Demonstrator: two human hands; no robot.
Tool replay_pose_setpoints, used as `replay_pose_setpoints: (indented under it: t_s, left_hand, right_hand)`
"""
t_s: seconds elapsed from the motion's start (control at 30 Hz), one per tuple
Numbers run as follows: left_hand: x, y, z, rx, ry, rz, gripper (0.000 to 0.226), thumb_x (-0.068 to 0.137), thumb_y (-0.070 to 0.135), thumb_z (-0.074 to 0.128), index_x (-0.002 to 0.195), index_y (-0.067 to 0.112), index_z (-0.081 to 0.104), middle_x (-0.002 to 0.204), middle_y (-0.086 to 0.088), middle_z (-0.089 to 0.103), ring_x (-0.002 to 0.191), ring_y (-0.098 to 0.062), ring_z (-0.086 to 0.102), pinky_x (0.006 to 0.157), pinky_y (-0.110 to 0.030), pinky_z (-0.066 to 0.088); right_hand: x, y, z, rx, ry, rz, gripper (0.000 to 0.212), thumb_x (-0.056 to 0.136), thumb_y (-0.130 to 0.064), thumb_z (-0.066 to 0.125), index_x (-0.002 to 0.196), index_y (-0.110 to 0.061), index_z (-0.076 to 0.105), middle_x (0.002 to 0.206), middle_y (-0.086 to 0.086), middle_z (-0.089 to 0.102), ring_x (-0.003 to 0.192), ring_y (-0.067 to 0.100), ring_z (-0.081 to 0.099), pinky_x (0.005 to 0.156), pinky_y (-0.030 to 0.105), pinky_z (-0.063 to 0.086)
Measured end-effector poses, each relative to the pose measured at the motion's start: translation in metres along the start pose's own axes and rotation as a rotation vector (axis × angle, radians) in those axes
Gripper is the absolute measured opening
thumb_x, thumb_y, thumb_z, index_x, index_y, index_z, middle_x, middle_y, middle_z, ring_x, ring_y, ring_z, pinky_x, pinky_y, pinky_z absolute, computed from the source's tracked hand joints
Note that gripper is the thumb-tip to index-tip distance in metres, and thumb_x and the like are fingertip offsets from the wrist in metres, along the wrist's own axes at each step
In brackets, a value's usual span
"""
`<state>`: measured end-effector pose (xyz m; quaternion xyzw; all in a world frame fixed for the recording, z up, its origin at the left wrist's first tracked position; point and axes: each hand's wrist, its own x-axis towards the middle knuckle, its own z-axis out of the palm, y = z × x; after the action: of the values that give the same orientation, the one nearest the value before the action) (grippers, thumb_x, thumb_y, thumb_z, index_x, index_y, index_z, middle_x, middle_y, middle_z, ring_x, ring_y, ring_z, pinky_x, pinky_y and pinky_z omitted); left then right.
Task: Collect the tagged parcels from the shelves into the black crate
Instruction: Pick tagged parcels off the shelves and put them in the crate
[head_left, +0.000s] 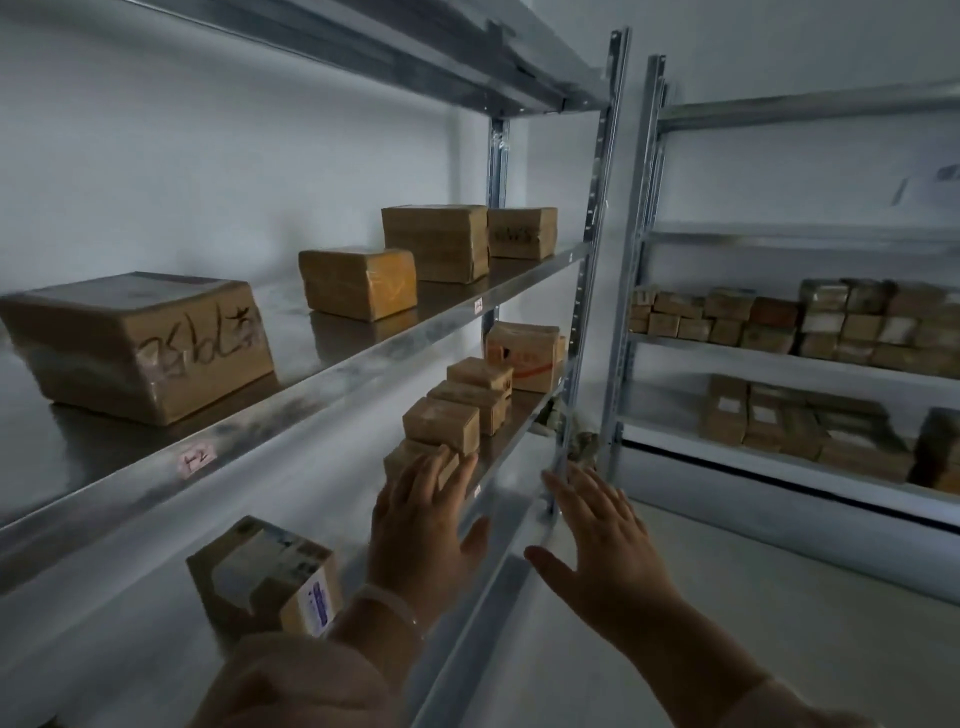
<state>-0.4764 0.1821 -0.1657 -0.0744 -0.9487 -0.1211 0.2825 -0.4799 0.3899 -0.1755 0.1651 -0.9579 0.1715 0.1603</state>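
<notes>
Shelving (311, 384) of galvanized steel lines a dim, white-walled room (208, 156). On its middle shelf (511, 436) small cardboard parcels (441, 423) sit in a row; the left grip (421, 525), fingers apart, touches the nearest parcel (405, 460). The right grip (597, 540), spread apart, hovers off that shelf's front edge.

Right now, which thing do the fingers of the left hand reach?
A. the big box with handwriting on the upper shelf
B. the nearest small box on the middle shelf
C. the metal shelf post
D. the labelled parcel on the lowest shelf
B: the left hand stretches its straight fingers over the nearest small box of that row.
</notes>
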Motion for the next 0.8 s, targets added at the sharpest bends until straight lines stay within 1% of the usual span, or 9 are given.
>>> replay_pose_setpoints:
  t_s: [0.1, 0.17, 0.23, 0.33, 0.4, 0.53, 0.63, 0.7, 0.8]
  left_hand:
    - [0.024, -0.015, 0.027, -0.001, -0.019, -0.012, 0.067, 0.084, 0.053, 0.057, 0.144, 0.025, 0.042, 0.145, -0.007, 0.046, 0.133, -0.026, 0.043, 0.103, -0.044, 0.041]
    - [0.034, -0.022, 0.047, -0.011, -0.065, -0.035, 0.068, 0.087, 0.056, 0.050, 0.147, 0.029, 0.035, 0.150, -0.004, 0.038, 0.138, -0.023, 0.035, 0.108, -0.045, 0.038]
    - [0.042, -0.028, 0.067, -0.009, -0.108, -0.069, 0.069, 0.089, 0.059, 0.043, 0.150, 0.033, 0.026, 0.155, 0.000, 0.029, 0.143, -0.019, 0.025, 0.113, -0.042, 0.032]
    - [0.056, -0.031, 0.095, 0.004, -0.124, -0.133, 0.069, 0.090, 0.060, 0.041, 0.151, 0.035, 0.022, 0.157, 0.001, 0.025, 0.144, -0.020, 0.021, 0.116, -0.040, 0.026]
    - [0.069, -0.031, 0.111, 0.023, -0.144, -0.175, 0.069, 0.089, 0.060, 0.041, 0.151, 0.036, 0.021, 0.158, 0.001, 0.024, 0.145, -0.021, 0.019, 0.116, -0.039, 0.024]
    - [0.102, -0.025, 0.141, 0.031, -0.114, -0.288, 0.066, 0.085, 0.050, 0.059, 0.144, 0.027, 0.040, 0.148, -0.003, 0.042, 0.137, -0.023, 0.037, 0.109, -0.042, 0.037]
    - [0.121, -0.019, 0.163, 0.059, -0.079, -0.335, 0.062, 0.078, 0.040, 0.072, 0.133, 0.018, 0.053, 0.133, -0.007, 0.057, 0.123, -0.026, 0.054, 0.098, -0.044, 0.048]
    - [0.133, -0.015, 0.175, 0.056, -0.043, -0.370, 0.059, 0.076, 0.036, 0.074, 0.128, 0.015, 0.056, 0.128, -0.007, 0.061, 0.117, -0.025, 0.058, 0.093, -0.044, 0.052]
    - [0.144, -0.008, 0.192, 0.082, -0.013, -0.453, 0.056, 0.077, 0.034, 0.073, 0.127, 0.015, 0.058, 0.128, -0.007, 0.060, 0.116, -0.025, 0.058, 0.091, -0.043, 0.052]
  right_hand:
    - [0.025, 0.007, 0.023, -0.002, -0.051, -0.023, 0.081, 0.077, -0.079, 0.026, 0.144, -0.050, -0.011, 0.159, -0.014, -0.003, 0.141, 0.007, -0.012, 0.113, 0.033, -0.005]
    - [0.041, 0.016, 0.036, -0.004, -0.087, -0.038, 0.080, 0.077, -0.079, 0.024, 0.141, -0.052, -0.016, 0.159, -0.015, -0.006, 0.141, 0.007, -0.013, 0.113, 0.034, -0.006]
    - [0.058, 0.029, 0.048, -0.001, -0.108, -0.042, 0.080, 0.079, -0.078, 0.026, 0.142, -0.051, -0.014, 0.159, -0.013, -0.007, 0.142, 0.008, -0.013, 0.114, 0.034, -0.006]
    - [0.086, 0.051, 0.068, 0.016, -0.144, -0.054, 0.080, 0.083, -0.075, 0.030, 0.145, -0.048, -0.010, 0.160, -0.010, -0.005, 0.141, 0.007, -0.014, 0.114, 0.033, -0.007]
    - [0.106, 0.067, 0.082, 0.036, -0.189, -0.085, 0.079, 0.083, -0.075, 0.031, 0.144, -0.049, -0.012, 0.160, -0.010, -0.005, 0.139, 0.006, -0.015, 0.114, 0.033, -0.008]
    - [0.154, 0.103, 0.098, 0.078, -0.273, -0.191, 0.079, 0.084, -0.073, 0.036, 0.145, -0.049, -0.010, 0.160, -0.011, -0.007, 0.136, 0.004, -0.017, 0.111, 0.033, -0.009]
    - [0.193, 0.130, 0.103, 0.087, -0.294, -0.269, 0.080, 0.084, -0.073, 0.036, 0.147, -0.046, -0.005, 0.160, -0.010, -0.007, 0.135, 0.005, -0.019, 0.111, 0.033, -0.011]
    - [0.217, 0.144, 0.106, 0.102, -0.311, -0.333, 0.080, 0.083, -0.075, 0.033, 0.147, -0.045, -0.004, 0.160, -0.009, -0.006, 0.139, 0.007, -0.017, 0.112, 0.033, -0.009]
    - [0.247, 0.159, 0.113, 0.134, -0.309, -0.433, 0.079, 0.083, -0.076, 0.031, 0.148, -0.044, -0.002, 0.161, -0.008, -0.001, 0.140, 0.007, -0.013, 0.112, 0.031, -0.007]
